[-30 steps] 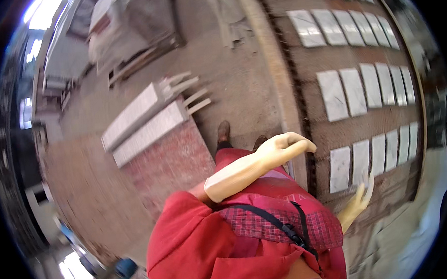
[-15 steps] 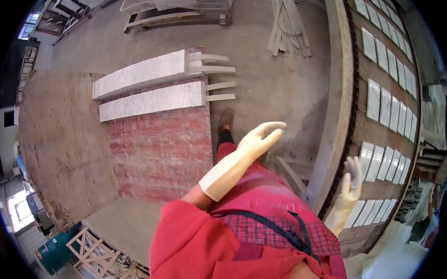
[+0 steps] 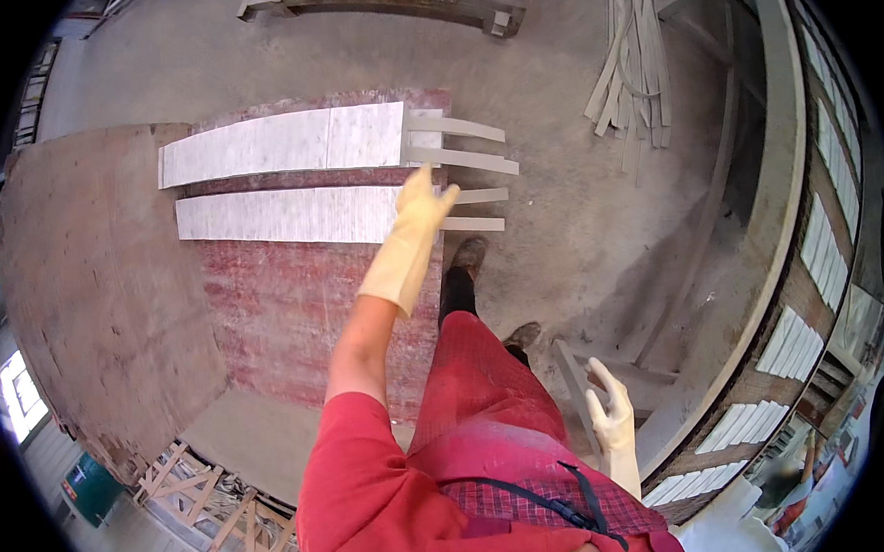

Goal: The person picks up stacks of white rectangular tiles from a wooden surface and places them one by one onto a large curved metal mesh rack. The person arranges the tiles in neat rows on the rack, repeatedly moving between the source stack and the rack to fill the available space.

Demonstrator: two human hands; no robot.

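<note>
My left hand (image 3: 419,203), in a long cream rubber glove, is stretched out over the right end of the nearer row of white slabs (image 3: 286,216). Its thumb stands away from the other fingers, and I cannot tell whether it touches the slabs. A second row of white slabs (image 3: 278,143) lies beyond, parallel to the first. Pale flat strips (image 3: 472,163) stick out to the right from the rows' ends. Low on the right, my right hand (image 3: 614,412), gloved alike, hangs beside the long bench with fingers apart and nothing in it.
Both rows rest on a worn red board (image 3: 305,312), with a brown wooden panel (image 3: 107,281) at its left. On the right runs a long bench edge (image 3: 778,182) bearing rows of white tiles (image 3: 790,343). Loose strips (image 3: 630,61) lie on the floor ahead.
My left hand has reached forward and left to the slab rows. The right hand has shifted left, away from the tiles on the bench. The view has turned and moved toward the board.
</note>
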